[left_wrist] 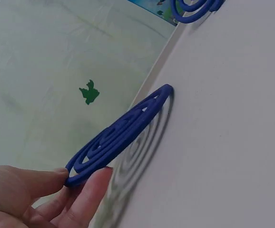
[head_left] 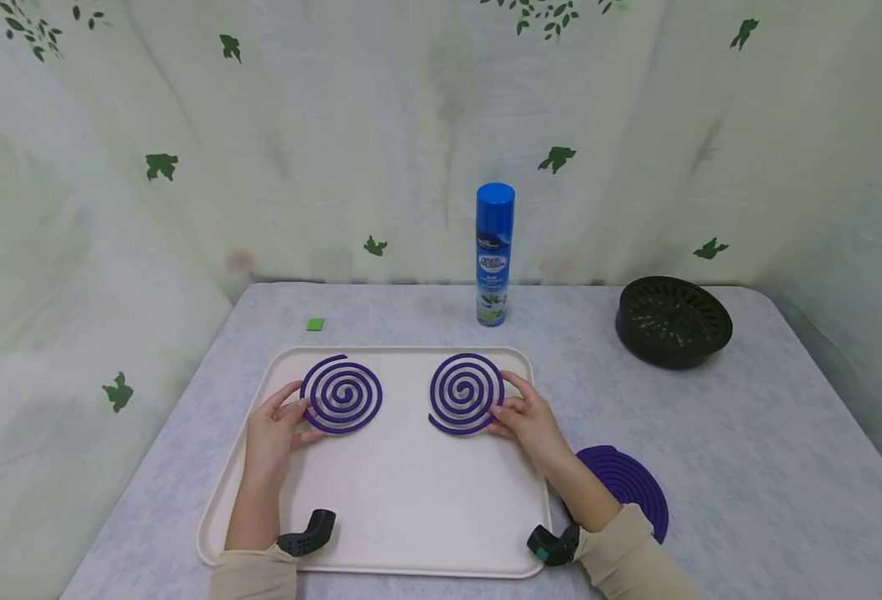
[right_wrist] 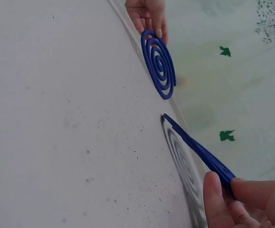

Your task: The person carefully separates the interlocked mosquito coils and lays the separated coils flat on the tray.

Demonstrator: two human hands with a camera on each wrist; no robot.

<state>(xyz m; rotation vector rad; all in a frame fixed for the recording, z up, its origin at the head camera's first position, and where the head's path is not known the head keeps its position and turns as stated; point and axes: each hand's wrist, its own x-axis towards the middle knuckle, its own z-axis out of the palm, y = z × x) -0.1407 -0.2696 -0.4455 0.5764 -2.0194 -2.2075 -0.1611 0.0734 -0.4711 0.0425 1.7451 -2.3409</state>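
Note:
My left hand (head_left: pixel 277 425) pinches the outer edge of a purple spiral coil (head_left: pixel 342 395) over the upper left of a white tray (head_left: pixel 411 500). In the left wrist view that coil (left_wrist: pixel 121 133) is tilted, its shadow on the tray, thumb above and fingers below. A second purple coil (head_left: pixel 467 393) is pinched at its right edge by my right hand (head_left: pixel 528 423), over the tray's upper right. The right wrist view shows this coil (right_wrist: pixel 199 152) nearly edge-on, its far end close to the tray surface. The two coils are apart.
Right of the tray, partly under my right forearm, lies a denser purple coil (head_left: pixel 636 487). A blue spray can (head_left: pixel 494 258) stands behind the tray, a black round dish (head_left: pixel 674 325) at the back right. One small green square (head_left: pixel 315 324) lies behind the tray's left part.

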